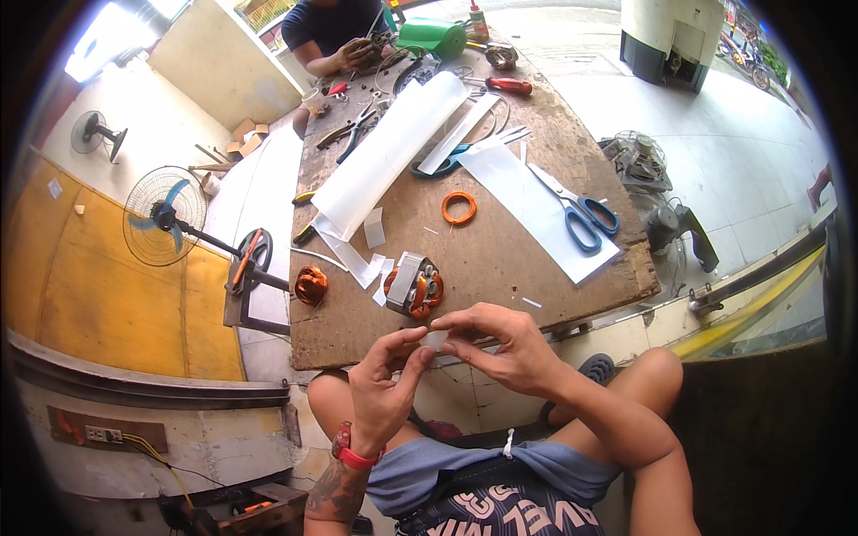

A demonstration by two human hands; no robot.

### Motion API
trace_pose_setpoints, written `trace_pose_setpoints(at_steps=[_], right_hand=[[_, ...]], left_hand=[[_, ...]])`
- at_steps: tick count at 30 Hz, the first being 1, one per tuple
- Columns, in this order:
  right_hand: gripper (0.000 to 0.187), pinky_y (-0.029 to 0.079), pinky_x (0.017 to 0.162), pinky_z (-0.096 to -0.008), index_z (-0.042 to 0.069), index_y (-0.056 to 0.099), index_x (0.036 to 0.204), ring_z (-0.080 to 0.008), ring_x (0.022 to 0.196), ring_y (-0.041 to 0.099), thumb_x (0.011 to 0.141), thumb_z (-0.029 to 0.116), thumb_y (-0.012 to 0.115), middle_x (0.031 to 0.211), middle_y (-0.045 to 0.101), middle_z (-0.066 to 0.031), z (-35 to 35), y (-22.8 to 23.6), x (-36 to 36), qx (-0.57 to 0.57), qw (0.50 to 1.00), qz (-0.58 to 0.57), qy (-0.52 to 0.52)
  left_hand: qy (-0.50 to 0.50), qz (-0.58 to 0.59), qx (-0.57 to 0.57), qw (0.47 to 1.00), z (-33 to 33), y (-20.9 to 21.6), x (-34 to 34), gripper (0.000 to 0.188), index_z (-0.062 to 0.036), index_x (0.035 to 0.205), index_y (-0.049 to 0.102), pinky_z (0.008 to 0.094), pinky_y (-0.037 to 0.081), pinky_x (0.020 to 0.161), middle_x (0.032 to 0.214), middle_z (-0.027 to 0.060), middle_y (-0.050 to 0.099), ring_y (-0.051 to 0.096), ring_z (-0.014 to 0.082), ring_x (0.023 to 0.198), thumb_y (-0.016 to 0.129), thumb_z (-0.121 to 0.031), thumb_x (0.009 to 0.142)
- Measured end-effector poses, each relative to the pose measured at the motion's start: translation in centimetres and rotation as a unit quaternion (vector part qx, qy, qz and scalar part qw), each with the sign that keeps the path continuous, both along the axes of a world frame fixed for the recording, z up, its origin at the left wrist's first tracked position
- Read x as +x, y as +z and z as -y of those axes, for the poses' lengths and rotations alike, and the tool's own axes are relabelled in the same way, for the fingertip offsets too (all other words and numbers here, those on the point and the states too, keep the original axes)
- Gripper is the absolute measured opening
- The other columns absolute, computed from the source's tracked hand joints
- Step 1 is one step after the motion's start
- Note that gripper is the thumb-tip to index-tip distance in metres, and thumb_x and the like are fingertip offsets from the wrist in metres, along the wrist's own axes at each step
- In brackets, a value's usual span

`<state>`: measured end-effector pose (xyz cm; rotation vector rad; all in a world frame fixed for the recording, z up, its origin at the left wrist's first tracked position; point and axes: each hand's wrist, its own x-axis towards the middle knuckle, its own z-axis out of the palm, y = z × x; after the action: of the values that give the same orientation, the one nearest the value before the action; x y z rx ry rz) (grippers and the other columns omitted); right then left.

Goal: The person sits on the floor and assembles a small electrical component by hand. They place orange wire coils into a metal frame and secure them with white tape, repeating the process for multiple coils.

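Observation:
A small piece of whitish film is pinched between the fingertips of my left hand and my right hand, just off the table's near edge. Right beyond them stands a motor stator with copper windings set in its metal core. A bundled copper coil lies to its left, and a ring of copper wire farther back. Scissors with blue handles rest on a white sheet at the right. A large roll of white sheet stretches across the table's middle.
Pliers, a red-handled tool and a green container lie on the wooden table. Across it, a person handles a dark part. A standing fan is at the left; motor parts sit at the right.

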<state>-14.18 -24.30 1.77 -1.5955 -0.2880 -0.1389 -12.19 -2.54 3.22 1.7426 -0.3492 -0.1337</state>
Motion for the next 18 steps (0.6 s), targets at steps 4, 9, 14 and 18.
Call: trace_pose_setpoints(at_steps=[4, 9, 14, 18], right_hand=[[0.025, 0.062, 0.087, -0.0341, 0.002, 0.074, 0.121, -0.0232, 0.099, 0.077, 0.098, 0.009, 0.075, 0.110, 0.076, -0.0145, -0.23, 0.07, 0.03, -0.001, 1.000, 0.007, -0.016], [0.023, 0.062, 0.085, -0.0352, 0.001, 0.074, 0.118, -0.0254, 0.097, 0.077, 0.096, 0.010, 0.077, 0.108, 0.076, -0.0150, -0.52, -0.10, 0.07, -0.015, 0.998, 0.049, -0.042], [0.019, 0.060, 0.082, -0.0384, 0.001, 0.074, 0.112, -0.0299, 0.094, 0.076, 0.095, 0.008, 0.077, 0.105, 0.075, -0.0151, -0.54, -0.10, 0.20, -0.046, 0.993, 0.088, -0.063], [0.018, 0.059, 0.081, -0.0392, 0.002, 0.073, 0.111, -0.0309, 0.094, 0.075, 0.095, 0.007, 0.076, 0.103, 0.075, -0.0149, -0.58, -0.11, 0.26, -0.049, 0.992, 0.097, -0.067]], left_hand=[[-0.001, 0.032, 0.026, 0.999, 0.14, 0.15, 0.09, 0.027, 0.0018, 0.126, 0.071, 0.0248, 0.059, 0.083, 0.103, 0.0088, 0.079, 0.074, 0.0107, 0.094, 0.075, -0.006, 0.100], [-0.005, 0.033, 0.034, 0.999, 0.18, 0.21, 0.13, 0.025, 0.0034, 0.125, 0.069, 0.0248, 0.059, 0.084, 0.105, 0.0088, 0.078, 0.074, 0.0113, 0.095, 0.073, -0.003, 0.101], [-0.010, 0.041, 0.040, 0.998, 0.38, 0.24, 0.19, 0.023, 0.0049, 0.123, 0.068, 0.0252, 0.059, 0.086, 0.107, 0.0102, 0.078, 0.074, 0.0128, 0.099, 0.071, -0.002, 0.102], [-0.014, 0.054, 0.056, 0.997, 0.30, 0.40, 0.30, 0.021, 0.0050, 0.121, 0.068, 0.0252, 0.059, 0.086, 0.107, 0.0112, 0.078, 0.074, 0.0132, 0.099, 0.071, -0.002, 0.102]])
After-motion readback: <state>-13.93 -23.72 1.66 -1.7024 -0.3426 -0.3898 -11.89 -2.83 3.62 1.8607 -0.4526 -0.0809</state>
